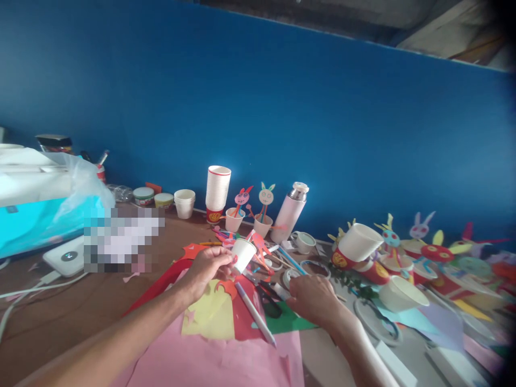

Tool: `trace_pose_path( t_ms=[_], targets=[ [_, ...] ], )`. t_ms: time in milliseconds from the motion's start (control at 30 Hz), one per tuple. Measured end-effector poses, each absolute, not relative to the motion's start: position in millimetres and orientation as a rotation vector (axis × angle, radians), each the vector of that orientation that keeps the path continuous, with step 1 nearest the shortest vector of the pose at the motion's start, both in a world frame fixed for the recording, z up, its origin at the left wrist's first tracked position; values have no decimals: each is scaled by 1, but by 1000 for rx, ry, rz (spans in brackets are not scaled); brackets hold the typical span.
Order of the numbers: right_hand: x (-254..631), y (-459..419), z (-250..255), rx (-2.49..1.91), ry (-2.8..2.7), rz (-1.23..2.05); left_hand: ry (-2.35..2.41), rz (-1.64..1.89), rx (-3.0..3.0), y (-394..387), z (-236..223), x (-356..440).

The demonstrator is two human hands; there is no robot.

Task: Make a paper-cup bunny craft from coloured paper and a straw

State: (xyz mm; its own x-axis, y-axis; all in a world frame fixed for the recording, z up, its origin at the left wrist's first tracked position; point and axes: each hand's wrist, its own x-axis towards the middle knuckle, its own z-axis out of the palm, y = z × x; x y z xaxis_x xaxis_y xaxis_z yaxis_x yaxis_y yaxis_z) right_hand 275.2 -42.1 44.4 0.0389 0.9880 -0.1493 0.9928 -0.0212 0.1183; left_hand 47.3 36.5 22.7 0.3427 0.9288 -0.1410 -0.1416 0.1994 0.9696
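Observation:
A small white paper cup (244, 255) is tilted in my left hand (213, 264), pinched between thumb and fingers at its left side. A red spot shows on the cup by my thumb. My right hand (312, 298) is low over the cluttered table, back toward me, fingers curled down beside a white object (282, 292) and a roll of tape (291, 278). Whatever those fingers grip is hidden. Black-handled scissors (271, 301) and a white marker (255, 312) lie between my hands, on red, yellow (212, 314) and green paper.
Pink paper (217, 360) covers the front. Behind stand a stack of cups (218, 188), two cups with paper rabbit figures (266, 196) and a pale bottle (288, 215). More cup figures (437, 252) crowd the right. At left are a power bank (64, 257) with cables and a turquoise bag (48, 223).

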Motion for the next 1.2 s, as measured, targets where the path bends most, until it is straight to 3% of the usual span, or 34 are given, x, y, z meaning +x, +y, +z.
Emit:
trace_pose_path(
  t_ms=[267,433,567,1033,1200],
  targets=[
    [246,-41,51,2360,2478,-32,807,693,980,30,19,48],
    [227,-42,44,2278,2971,-461,716,494,864,20,23,51],
    [224,-40,37,2105,3150,-608,648,409,821,18,24,53],
    [224,-39,36,2025,3233,-906,595,379,819,15,20,52],
    [221,-37,33,2288,2949,-1387,630,406,975,19,24,50]
  ],
)
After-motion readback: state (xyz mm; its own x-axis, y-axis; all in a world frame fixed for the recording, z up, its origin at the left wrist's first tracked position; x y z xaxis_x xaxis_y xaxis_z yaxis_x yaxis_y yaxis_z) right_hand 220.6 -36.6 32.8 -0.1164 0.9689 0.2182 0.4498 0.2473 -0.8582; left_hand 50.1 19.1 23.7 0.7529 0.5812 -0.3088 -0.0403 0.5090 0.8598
